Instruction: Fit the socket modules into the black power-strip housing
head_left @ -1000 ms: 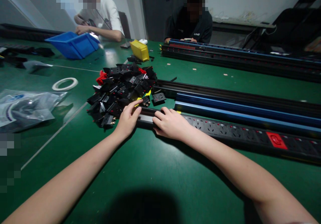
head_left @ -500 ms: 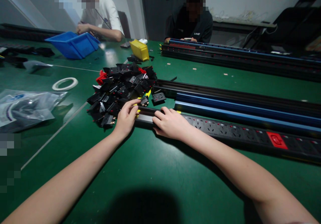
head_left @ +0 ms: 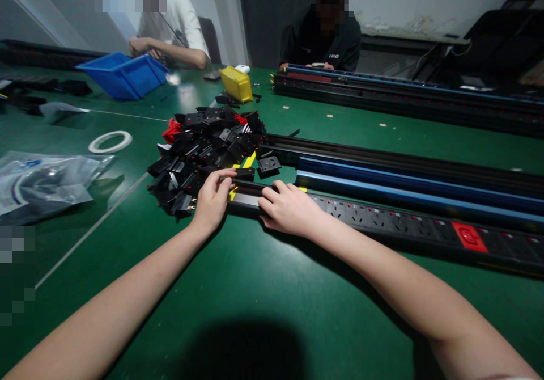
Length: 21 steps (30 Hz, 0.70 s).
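Observation:
My left hand [head_left: 212,199] pinches a black socket module [head_left: 245,173] between thumb and fingers, just above the open left end of a long power strip [head_left: 399,224]. My right hand [head_left: 291,207] wraps over that strip near its open end, fingers curled on the far edge. To the right of this hand, black sockets and one red socket [head_left: 468,237] fill the strip's channel. Left of the strip lies a heap of loose black socket modules [head_left: 204,142], partly behind my left hand. A single module [head_left: 269,165] lies face up behind the strip.
Blue metal rails [head_left: 382,182] lie parallel behind the strip. A blue bin [head_left: 123,76], a yellow bin [head_left: 237,84], a white tape ring [head_left: 110,142] and a clear plastic bag [head_left: 46,187] are on the green table [head_left: 238,289]. Two people sit across it.
The socket module in my left hand has turned: its metal contacts showed before, and now a plain black side faces me. My right hand has stayed in place on the strip.

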Tool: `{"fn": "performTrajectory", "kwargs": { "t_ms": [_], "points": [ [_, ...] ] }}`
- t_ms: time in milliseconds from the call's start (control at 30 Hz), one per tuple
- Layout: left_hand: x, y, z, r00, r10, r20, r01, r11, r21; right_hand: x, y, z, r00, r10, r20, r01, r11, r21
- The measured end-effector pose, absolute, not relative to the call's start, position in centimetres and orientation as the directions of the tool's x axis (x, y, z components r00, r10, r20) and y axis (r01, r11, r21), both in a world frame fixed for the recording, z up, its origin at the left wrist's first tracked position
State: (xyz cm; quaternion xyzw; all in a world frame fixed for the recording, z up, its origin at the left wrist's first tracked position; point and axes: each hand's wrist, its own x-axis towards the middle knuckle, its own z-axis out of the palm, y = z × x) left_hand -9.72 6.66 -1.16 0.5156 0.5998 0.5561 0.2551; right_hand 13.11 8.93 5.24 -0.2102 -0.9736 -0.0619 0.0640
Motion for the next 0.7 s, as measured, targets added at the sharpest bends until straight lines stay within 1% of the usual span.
{"fn": "performTrajectory", "kwargs": {
  "t_ms": [233, 367, 467, 567, 700],
  "points": [
    [-10.2, 6.7, -1.1, -0.352, 0.874, 0.335, 0.469, -0.145, 0.871, 13.1, 9.0, 5.2, -0.905, 0.397, 0.151, 0.413, 0.906, 0.089],
    [-10.1, 6.5, -0.7, -0.371, 0.867, 0.332, 0.534, -0.093, 0.840, 13.1, 9.0, 5.4, -0.907, 0.397, 0.142, 0.411, 0.908, 0.083],
    [-9.9, 6.4, -0.3, -0.373, 0.855, 0.359, 0.591, -0.079, 0.802, 13.1, 9.0, 5.4, -0.907, 0.400, 0.134, 0.412, 0.908, 0.078],
    [-9.7, 6.4, 0.1, -0.321, 0.862, 0.393, 0.615, -0.126, 0.779, 13.1, 9.0, 5.3, -0.906, 0.403, 0.130, 0.414, 0.907, 0.076],
    [-9.7, 6.4, 0.2, -0.228, 0.912, 0.340, 0.585, -0.151, 0.797, 13.1, 9.0, 5.2, -0.905, 0.405, 0.128, 0.417, 0.906, 0.080]
  ]
}}
